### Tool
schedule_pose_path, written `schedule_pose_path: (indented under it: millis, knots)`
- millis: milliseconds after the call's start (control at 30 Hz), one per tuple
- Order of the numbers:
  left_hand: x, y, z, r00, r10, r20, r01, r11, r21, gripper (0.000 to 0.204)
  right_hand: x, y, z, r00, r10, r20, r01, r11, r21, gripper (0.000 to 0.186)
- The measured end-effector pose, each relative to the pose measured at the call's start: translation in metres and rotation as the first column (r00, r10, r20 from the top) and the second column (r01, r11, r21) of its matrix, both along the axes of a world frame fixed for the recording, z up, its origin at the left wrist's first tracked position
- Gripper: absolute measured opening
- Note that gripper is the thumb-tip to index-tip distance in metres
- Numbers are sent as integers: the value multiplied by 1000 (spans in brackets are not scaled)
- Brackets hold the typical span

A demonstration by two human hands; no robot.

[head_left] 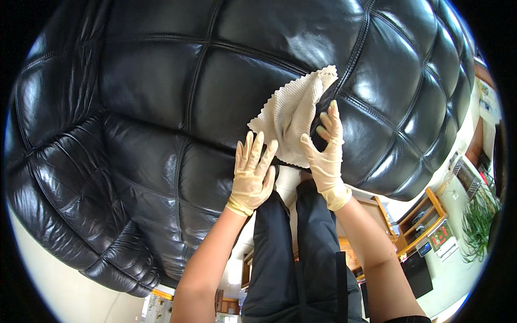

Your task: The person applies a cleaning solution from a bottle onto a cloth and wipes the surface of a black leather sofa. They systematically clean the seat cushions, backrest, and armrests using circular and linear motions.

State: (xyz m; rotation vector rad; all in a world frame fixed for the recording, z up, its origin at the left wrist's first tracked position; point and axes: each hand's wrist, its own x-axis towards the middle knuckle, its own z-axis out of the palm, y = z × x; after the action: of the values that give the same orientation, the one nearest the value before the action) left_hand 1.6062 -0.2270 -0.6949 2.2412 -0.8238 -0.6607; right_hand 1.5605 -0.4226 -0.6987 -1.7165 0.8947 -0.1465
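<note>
Both your left hand point(251, 175) and right hand point(326, 156) have open fingers by the pale cloth point(291, 116), mid-frame against the black couch point(145, 81); whether they touch it is hard to see. You're probably wiping; next, press it flat.

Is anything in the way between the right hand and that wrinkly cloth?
No, nothing I can see blocks it. The right hand has its thumb right by the lower right edge of the cloth. The hand does wear a pale glove, so that covers the skin.
</note>
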Motion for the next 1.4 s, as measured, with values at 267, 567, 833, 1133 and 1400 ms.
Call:
schedule_pose_path:
  millis: [267,567,833,1133,1400]
  knots:
    - [6,-24,-45,995,-78,57,71,991,112,78,-3,-6,2,947,-318,-33,307,874,378,75]
    - [3,-2,-33,994,-16,106,14,1000,22,83,-53,-32,25,995,64,-79,-97,833,-545,62]
    - [15,133,-52,761,510,402,-641,688,341,69,-20,-23,-35,655,651,-383,-740,453,-497,74]
    - [20,140,-99,734,460,500,-660,658,363,69,171,82,-61,681,695,-230,-555,284,-782,59]
    - [13,156,-109,705,502,501,-692,641,333,73,69,-22,-39,417,839,-349,-740,90,-667,66]
